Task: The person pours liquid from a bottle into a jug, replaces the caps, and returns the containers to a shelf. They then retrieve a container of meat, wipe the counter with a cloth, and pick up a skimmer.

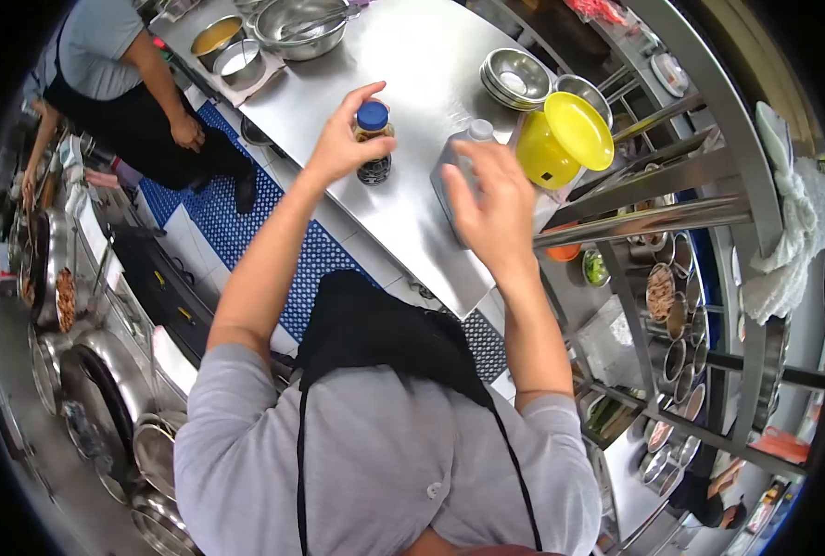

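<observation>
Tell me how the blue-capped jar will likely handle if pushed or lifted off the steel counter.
The jar looks tall and narrow, so a high push could tip it. It seems mostly full of dark contents, probably bottom-heavy enough to lift steadily. The steel counter looks smooth, so it may slide. Left hand holds its side.

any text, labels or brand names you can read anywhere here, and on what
None can be read.
Jar with the blue lid, held by the left hand: no legible label shows.
Clear bottle by the right hand: no print shows.
Yellow container: plain, no markings seen.
Steel bowls and the steel table: no lettering visible.
</observation>
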Demonstrator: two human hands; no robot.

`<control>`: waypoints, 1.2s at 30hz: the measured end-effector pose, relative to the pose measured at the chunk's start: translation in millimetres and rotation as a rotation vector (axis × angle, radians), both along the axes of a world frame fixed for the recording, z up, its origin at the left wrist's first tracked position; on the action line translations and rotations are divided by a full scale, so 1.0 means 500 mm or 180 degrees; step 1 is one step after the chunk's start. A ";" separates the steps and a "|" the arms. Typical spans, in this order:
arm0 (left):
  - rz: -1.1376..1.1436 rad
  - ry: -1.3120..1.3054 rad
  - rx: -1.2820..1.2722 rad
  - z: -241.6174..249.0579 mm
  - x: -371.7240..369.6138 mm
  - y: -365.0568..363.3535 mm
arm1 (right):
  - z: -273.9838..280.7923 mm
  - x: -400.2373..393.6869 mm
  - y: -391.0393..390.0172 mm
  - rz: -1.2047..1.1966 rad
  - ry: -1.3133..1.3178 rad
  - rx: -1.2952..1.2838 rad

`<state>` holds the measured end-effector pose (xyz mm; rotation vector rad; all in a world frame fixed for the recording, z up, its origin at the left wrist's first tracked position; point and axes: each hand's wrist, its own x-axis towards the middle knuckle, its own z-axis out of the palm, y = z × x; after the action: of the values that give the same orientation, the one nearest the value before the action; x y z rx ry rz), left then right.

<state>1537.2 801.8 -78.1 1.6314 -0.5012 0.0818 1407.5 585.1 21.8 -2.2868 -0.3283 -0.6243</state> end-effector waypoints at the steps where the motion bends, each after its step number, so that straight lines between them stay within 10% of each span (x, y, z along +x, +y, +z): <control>1: 0.0234 -0.0086 0.0055 -0.016 -0.001 -0.013 | -0.005 0.020 0.025 0.0022 0.0005 -0.0150; 7: 0.0964 -0.0488 0.0422 -0.028 0.001 -0.043 | -0.012 0.172 0.156 -0.0453 0.0500 -0.1420; 20: -0.1344 -0.0159 -0.0007 -0.015 0.101 0.016 | -0.050 0.244 0.195 -0.0349 0.0443 -0.1989; 30: 0.0284 -0.0298 0.0271 -0.066 0.028 -0.031 | -0.084 0.237 0.229 -0.1202 -0.0121 -0.2241; 36: -0.1156 0.0074 -0.0276 -0.038 0.078 0.007 | -0.091 0.244 0.185 -0.0659 -0.0546 -0.2101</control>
<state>1576.0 805.5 -97.1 1.4329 -0.7577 -0.1832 1529.4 677.6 -23.7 -2.9295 -0.4301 -0.9245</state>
